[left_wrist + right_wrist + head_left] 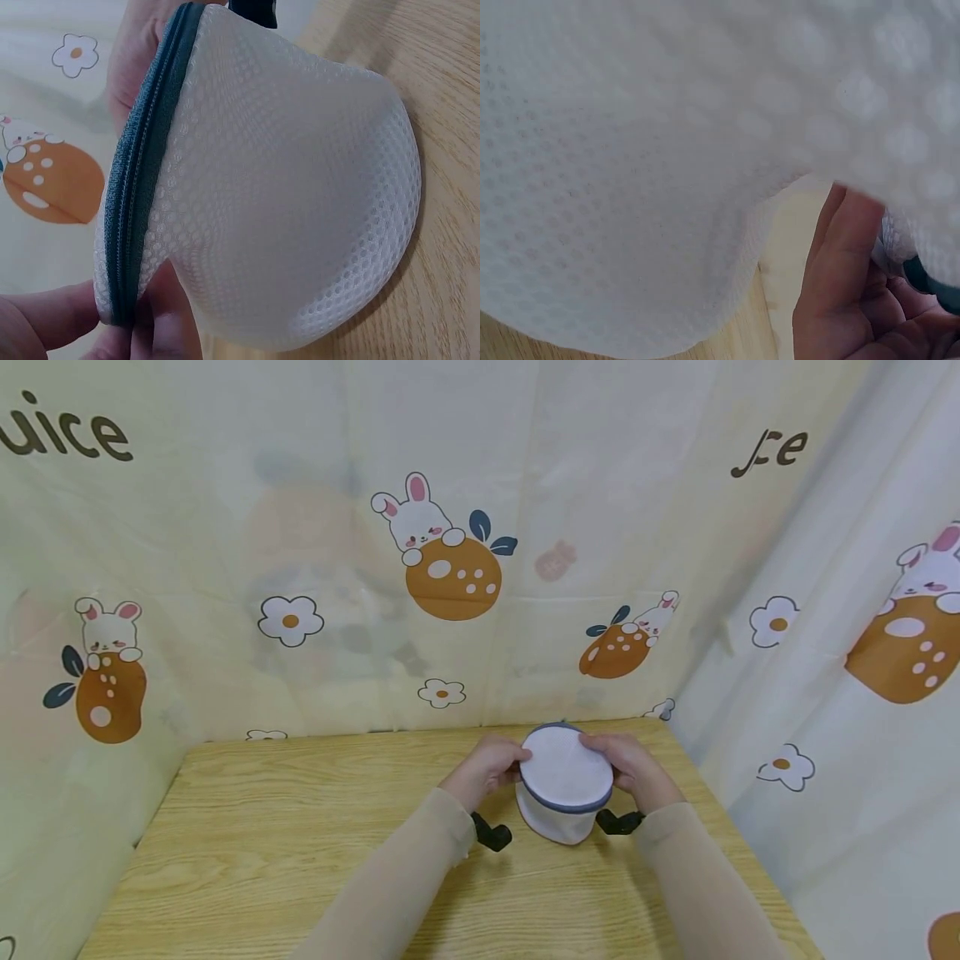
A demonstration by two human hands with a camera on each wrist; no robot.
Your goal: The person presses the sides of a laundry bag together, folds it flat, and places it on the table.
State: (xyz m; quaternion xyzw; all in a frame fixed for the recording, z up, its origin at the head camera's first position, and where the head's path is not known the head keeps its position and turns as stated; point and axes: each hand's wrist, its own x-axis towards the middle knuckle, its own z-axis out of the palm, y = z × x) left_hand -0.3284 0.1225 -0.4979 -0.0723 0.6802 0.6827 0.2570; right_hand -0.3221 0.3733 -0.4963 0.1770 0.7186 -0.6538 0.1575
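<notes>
A white mesh laundry bag (567, 767) with a blue-green zippered rim stands on the wooden table, its round lid uppermost and tilted toward me. My left hand (487, 768) pinches the rim on the left, thumb on top and fingers beneath. On the opposite side, my right hand (633, 767) grips the rim with its thumb over the lid. The left wrist view shows the zipper (142, 172) running along the edge and the soft mesh side bulging below. In the right wrist view the mesh hides most of the scene, and curled fingers (840, 262) show beside it.
The wooden table (285, 827) meets a hanging curtain (337, 677) printed with rabbits, oranges and flowers at the back and sides. Black wrist mounts (492, 835) stick out below both hands near the bag.
</notes>
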